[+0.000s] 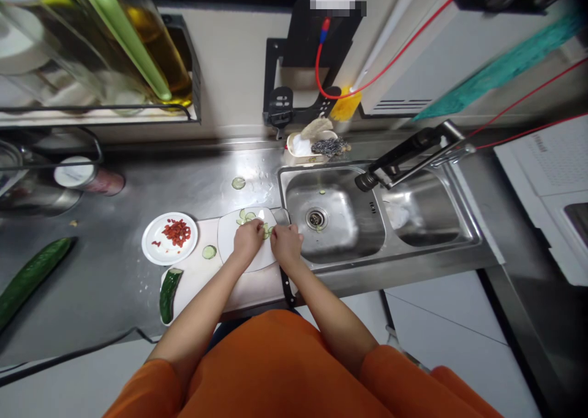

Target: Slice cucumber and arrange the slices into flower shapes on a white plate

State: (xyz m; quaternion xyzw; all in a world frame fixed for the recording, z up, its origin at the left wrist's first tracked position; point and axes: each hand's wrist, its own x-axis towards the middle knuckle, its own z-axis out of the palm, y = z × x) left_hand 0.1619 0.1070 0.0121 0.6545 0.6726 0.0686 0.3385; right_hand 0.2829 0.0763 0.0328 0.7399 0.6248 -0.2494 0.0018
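Note:
A white plate (257, 262) lies on a pale cutting board (197, 289), with several thin cucumber slices (247, 215) near its far edge. Over the plate, my left hand (248, 242) has its fingers pinched together. Facing it at the plate's right edge is my right hand (287, 246), also closed. Green slices show between the two hands; what the fingertips hold is hidden. One loose cucumber slice (209, 252) rests on the board, left of the plate. A cut cucumber piece (170, 295) lies at the board's left edge. The black handle of a knife (288, 288) shows below my right hand.
Small red pieces (177, 232) fill part of a round white dish (151, 246) at the left. A whole cucumber (34, 277) lies farther left. To the right is a double steel sink (340, 246) with a black faucet (404, 152). Bottles stand on the upper-left rack (193, 109).

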